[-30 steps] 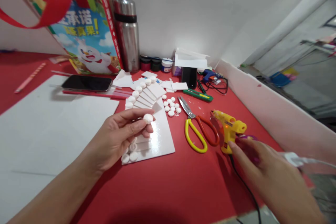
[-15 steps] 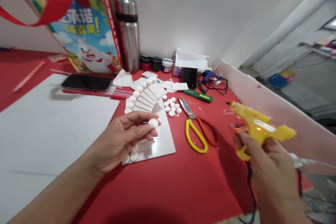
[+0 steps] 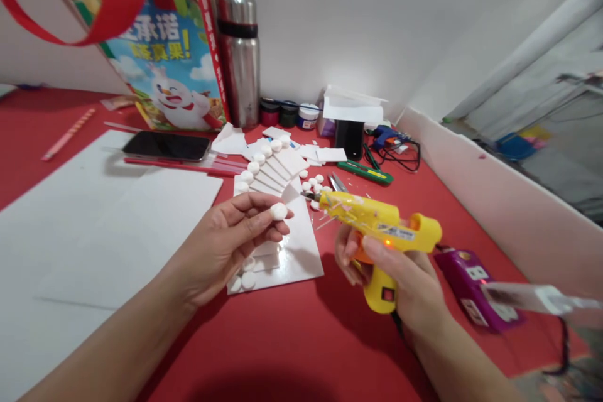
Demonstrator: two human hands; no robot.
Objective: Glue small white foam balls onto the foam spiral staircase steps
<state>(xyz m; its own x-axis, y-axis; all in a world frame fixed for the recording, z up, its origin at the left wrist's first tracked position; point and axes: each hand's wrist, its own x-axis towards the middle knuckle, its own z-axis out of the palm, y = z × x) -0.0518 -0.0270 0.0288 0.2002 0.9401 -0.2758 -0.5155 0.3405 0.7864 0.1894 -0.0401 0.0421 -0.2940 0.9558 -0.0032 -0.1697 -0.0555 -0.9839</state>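
Overhead, the head camera is looking down on a red table (image 3: 292, 339), and the white board (image 3: 301, 245) at its middle is serving as the landmark. The left hand (image 3: 226, 245) is hovering over the board's left edge, its grip closed on a white disc (image 3: 278, 211), which is being pinched between thumb and fingertips and lifted clear of the board. The right hand (image 3: 400, 276) is hanging just right of the board, its fingers wrapped tight around the handle of a yellow glue gun (image 3: 377, 226). A small light is glowing on the gun's body, and the nozzle is pointing left above the board's right edge, stopping a little short of the disc.

On the board a fan of white strips (image 3: 276, 169) is lying at the far end, each strip capped by a disc, and more discs (image 3: 245, 279) are sitting at the near left corner. Loose discs (image 3: 313, 183) are scattered just beyond the board's far right corner, beside the scissor tips (image 3: 335, 182) that are peeking out behind the gun. Left of the board a large white sheet (image 3: 94, 232) is covering the table, with a phone (image 3: 167, 146) lying on its far edge. Behind the board a steel flask (image 3: 241, 59) and a printed bag (image 3: 155, 44) are standing against the wall, with paint jars (image 3: 288, 114) next to the flask. Right of the board, past the gun, a purple box (image 3: 471, 286) is lying on the table.
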